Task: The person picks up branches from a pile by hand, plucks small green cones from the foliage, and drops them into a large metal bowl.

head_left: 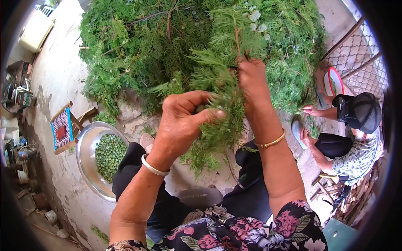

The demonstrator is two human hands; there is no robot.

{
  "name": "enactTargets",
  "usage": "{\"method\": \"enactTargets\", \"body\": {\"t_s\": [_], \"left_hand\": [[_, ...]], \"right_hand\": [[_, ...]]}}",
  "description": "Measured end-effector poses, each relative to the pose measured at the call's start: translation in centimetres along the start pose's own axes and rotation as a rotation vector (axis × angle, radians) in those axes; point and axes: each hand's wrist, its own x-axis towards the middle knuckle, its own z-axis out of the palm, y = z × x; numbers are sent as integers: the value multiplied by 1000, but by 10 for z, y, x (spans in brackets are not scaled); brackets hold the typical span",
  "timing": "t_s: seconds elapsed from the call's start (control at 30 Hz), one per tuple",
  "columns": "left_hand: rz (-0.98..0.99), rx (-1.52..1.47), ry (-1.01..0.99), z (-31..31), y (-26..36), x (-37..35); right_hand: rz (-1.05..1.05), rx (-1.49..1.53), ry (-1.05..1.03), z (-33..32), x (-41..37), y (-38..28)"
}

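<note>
Big leafy pile [138, 46] took up the far side, another person [356, 138] sat over on the right. The branch [228, 129] was held up in front of the pile, and a metal bowl [88, 144] sat left, right by a woven stool [61, 130]. Right hand [253, 79] was clamped on the branch; left hand [182, 121] curled at its sprigs, can't tell if closed. Little green cones [109, 157] filled part of the bowl.

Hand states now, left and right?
Left hand: fingers curled at the feathery green branch; grip can't be told.
Right hand: closed, holding the branch's thin brown stem.
</note>
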Motion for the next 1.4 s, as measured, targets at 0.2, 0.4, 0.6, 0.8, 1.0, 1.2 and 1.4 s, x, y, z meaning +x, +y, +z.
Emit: {"method": "enactTargets", "body": {"t_s": [0.2,0.4,0.6,0.8,1.0,1.2,1.4], "left_hand": [[53,382,-1,-6,18,-5],[449,794,342,-18,32,-25],[563,935,283,-30,27,-21],[26,196,381,-25,20,-16],[-31,-377,347,-60,33,-5],[-341,-468,345,-57,13,-4],[-154,-290,57,-29,8,-4]], "right_hand": [[-1,-19,116,7,5,-7],[101,53,227,-14,30,1],[180,-26,-119,5,9,-1],[-62,-7,-344,15,-8,8],[41,124,-315,-6,-8,-2],[149,220,-145,-9,-10,-16],[43,158,-83,-6,-8,-19]]}}
